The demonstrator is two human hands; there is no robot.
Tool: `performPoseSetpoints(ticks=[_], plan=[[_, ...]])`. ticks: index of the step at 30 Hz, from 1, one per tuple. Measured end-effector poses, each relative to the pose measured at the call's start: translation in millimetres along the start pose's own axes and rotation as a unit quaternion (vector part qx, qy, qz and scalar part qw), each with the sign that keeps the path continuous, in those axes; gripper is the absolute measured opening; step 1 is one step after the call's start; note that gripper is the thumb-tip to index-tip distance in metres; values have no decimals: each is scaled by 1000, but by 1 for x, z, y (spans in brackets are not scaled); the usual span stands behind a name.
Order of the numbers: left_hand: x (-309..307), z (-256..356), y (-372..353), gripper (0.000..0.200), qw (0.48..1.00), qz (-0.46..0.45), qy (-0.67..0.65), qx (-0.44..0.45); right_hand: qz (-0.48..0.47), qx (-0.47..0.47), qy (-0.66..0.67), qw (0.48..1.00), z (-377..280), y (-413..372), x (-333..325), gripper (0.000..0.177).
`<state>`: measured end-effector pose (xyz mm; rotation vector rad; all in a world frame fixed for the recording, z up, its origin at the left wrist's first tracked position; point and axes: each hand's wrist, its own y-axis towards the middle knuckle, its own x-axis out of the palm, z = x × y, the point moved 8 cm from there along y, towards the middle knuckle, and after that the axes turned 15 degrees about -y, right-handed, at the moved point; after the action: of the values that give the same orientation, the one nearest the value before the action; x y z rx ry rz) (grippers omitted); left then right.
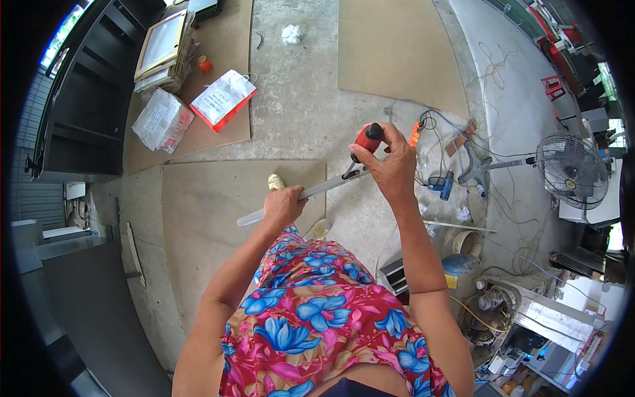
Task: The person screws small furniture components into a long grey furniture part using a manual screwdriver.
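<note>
My left hand (284, 206) is closed around a long, narrow grey metal rail (324, 188), which slants up from lower left to upper right above the floor. My right hand (395, 162) grips a screwdriver (370, 136) by its red handle with a black end. Its short shaft points down toward the upper right end of the rail, and the tip meets the rail near a dark slot. Whether a screw sits under the tip is too small to tell. Below my arms is a floral garment (317, 311).
Brown boards (205, 231) lie on the concrete floor. At upper left are a red-and-white bag (223, 99), a wrapped box (163, 121) and stacked frames (162, 49). A blue cordless drill (442, 184), cables and a standing fan (571, 170) are on the right; a dark cabinet (89, 99) stands left.
</note>
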<state>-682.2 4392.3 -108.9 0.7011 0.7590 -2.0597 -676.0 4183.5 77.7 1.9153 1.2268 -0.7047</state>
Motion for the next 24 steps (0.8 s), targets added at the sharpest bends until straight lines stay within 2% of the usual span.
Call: performPoseSetpoints(ticks=[13, 16, 19, 22, 24], plan=[[-2, 0, 0, 22, 999, 42, 0, -15, 57, 47, -47, 996, -2, -2, 3, 38], [-5, 4, -2, 19, 999, 45, 7, -18, 114, 23, -50, 992, -1, 0, 0, 37], [-6, 3, -2, 19, 999, 42, 6, -23, 107, 28, 19, 994, -2, 3, -6, 38], [-9, 2, -2, 20, 999, 41, 4, -4, 69, 70, 146, 984, -1, 5, -7, 40], [-10, 0, 0, 20, 999, 48, 3, 21, 48, 24, 116, 992, -1, 8, -8, 40]])
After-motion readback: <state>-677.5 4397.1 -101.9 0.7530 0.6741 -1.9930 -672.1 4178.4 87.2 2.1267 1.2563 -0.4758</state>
